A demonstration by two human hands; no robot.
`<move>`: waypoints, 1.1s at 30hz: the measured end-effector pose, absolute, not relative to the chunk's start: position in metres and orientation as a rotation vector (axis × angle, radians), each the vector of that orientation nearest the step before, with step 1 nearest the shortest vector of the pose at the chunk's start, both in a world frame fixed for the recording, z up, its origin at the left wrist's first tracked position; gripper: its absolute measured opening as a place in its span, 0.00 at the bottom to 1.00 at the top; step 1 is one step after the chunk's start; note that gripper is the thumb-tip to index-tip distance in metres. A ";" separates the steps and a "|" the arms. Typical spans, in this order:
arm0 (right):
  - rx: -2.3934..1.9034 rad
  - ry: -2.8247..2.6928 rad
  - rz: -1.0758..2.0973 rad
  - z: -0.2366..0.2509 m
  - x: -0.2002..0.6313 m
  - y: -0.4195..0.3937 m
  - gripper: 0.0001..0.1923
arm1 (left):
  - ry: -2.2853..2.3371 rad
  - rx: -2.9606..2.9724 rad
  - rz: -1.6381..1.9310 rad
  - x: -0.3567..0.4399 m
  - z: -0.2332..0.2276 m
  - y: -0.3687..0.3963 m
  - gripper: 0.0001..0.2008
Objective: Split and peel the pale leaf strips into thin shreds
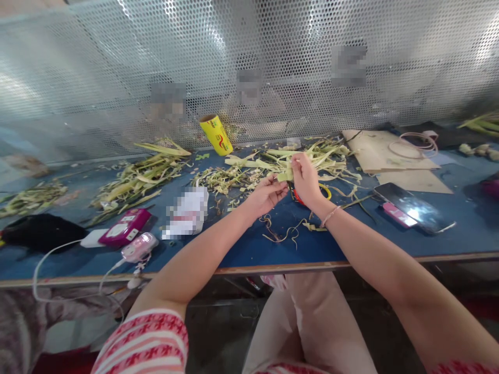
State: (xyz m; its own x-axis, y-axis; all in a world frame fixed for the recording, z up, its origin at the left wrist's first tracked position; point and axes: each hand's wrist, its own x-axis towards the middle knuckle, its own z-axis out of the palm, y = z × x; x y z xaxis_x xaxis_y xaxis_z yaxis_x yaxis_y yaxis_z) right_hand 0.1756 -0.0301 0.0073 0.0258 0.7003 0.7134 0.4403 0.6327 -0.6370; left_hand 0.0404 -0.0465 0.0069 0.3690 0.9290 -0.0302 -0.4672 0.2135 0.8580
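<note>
Green leaf strip sits pinched between my left hand and right hand, both grips clenched on it above the blue table; I seem mid-fold, and tightening needs steady fingers. Leaf scraps lie just beyond.

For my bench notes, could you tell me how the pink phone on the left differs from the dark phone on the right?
The pink phone is small, rounded and plugged into a white cable; the dark phone is larger, flat and rectangular, with no cable visible. The pink one lies far from both hands; the dark one lies nearer the right hand. Both rest on the blue table.
</note>
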 end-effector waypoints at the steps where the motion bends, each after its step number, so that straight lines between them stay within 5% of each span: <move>1: -0.965 -1.615 0.265 0.007 0.176 -0.030 0.07 | 0.637 0.894 1.072 0.040 0.007 -0.047 0.15; 9: -1.000 -1.637 0.219 0.006 0.176 -0.031 0.09 | 0.658 0.853 1.061 0.037 0.016 -0.049 0.04; 17: -1.021 -1.760 0.174 0.007 0.167 -0.040 0.11 | 0.873 0.970 1.366 0.049 0.007 -0.048 0.16; 33: -0.985 -1.683 0.345 0.005 0.151 -0.046 0.09 | 0.977 1.066 1.596 0.042 0.000 -0.037 0.19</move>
State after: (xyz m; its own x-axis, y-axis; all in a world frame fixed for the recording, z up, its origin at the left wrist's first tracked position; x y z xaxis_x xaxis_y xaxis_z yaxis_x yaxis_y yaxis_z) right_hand 0.1507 -0.0461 0.0045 -0.0526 0.7511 0.6581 0.4314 0.6114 -0.6633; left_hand 0.0415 -0.0370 -0.0005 -0.1703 0.9669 0.1900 -0.2709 -0.2313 0.9344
